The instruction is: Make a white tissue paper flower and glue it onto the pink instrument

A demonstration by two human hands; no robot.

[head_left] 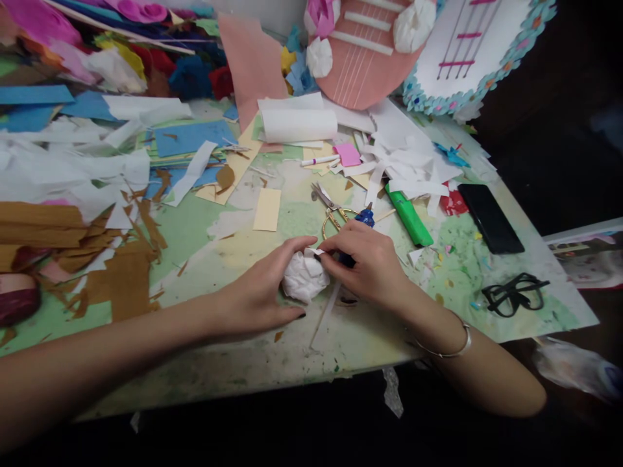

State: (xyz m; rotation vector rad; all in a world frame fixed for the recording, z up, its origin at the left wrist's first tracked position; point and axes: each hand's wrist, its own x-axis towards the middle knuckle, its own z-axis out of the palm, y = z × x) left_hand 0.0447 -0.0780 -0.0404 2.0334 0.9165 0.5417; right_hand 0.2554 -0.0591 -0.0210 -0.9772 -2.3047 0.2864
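A white crumpled paper flower [305,279] is between my hands near the table's front edge. My left hand [265,282] curves around its left side, thumb below and fingers above, gripping it. At its top right, my right hand [367,263] pinches a small white paper strip [314,251] against the flower. Just beyond the right hand lie gold-handled scissors [331,206], partly covered by it. A blue glue gun [365,216] shows behind the same hand, its body mostly hidden.
White paper strips [403,159], a green roll [409,214], a black phone [491,217] and black glasses [516,294] lie to the right. Brown paper scraps [129,279] and blue sheets [189,138] spread leftward. A paper roll [299,123] and a pink decorated board [365,65] are at the back.
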